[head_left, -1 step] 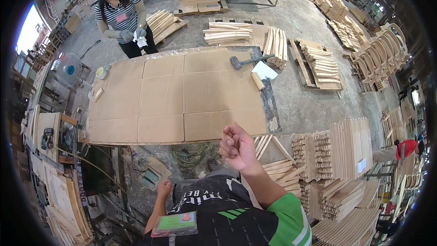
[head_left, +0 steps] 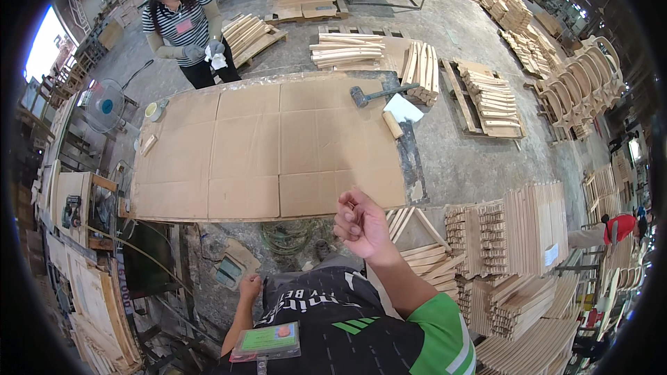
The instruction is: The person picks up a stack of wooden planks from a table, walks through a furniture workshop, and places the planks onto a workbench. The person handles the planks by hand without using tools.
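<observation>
My right hand (head_left: 361, 226) is raised by the near edge of a cardboard-covered table (head_left: 243, 142), its fingers curled in toward the palm. Nothing shows between those fingers. Low beside my body is my left hand (head_left: 250, 286), small in the view, with its fingers closed and nothing sticking out of them. On the table's far right lie a dark-headed mallet (head_left: 361, 97), a white sheet (head_left: 403, 108) and a short wooden cylinder (head_left: 392, 125). A small light wood block (head_left: 149, 144) and a yellowish round container (head_left: 153, 111) sit at the left end.
Across the table stands a co-worker (head_left: 184, 28) in grey gloves, holding a white cloth (head_left: 218, 60). Stacked wooden slats (head_left: 535, 226) rise on my right. More slats lie on pallets (head_left: 490, 101) beyond. A fan (head_left: 105, 106) stands left; a coiled hose (head_left: 288, 236) lies under the table.
The co-worker's upper body and the white cloth have shifted very slightly. Both of my hands hold nearly the same place and shape.
</observation>
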Demonstrator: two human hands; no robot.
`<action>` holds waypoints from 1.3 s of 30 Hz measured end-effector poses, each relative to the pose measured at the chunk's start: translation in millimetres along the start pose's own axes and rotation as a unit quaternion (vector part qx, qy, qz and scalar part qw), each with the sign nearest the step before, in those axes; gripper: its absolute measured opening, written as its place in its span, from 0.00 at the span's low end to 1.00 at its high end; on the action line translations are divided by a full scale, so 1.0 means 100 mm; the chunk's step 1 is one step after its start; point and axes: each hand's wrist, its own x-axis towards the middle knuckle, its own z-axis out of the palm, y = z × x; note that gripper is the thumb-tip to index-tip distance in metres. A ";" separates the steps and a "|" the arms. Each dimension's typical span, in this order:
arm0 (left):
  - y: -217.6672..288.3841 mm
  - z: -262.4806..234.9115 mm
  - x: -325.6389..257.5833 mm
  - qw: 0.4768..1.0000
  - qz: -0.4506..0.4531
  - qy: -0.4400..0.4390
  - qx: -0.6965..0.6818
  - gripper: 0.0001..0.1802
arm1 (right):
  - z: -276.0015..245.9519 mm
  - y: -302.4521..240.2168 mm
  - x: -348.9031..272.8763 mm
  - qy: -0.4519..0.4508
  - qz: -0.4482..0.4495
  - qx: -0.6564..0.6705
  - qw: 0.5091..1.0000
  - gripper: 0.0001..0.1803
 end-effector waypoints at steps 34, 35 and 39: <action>0.20 0.31 -0.15 0.989 -0.139 -0.032 0.038 0.11 | -0.30 -0.15 0.54 0.111 0.107 -0.148 0.977 0.11; 0.17 0.32 -0.16 0.989 -0.139 -0.017 0.050 0.11 | -0.31 -0.13 0.55 0.110 0.111 -0.144 0.977 0.12; 0.09 0.32 -0.18 0.989 -0.134 0.001 0.064 0.13 | -0.35 -0.10 0.61 0.110 0.125 -0.141 0.976 0.12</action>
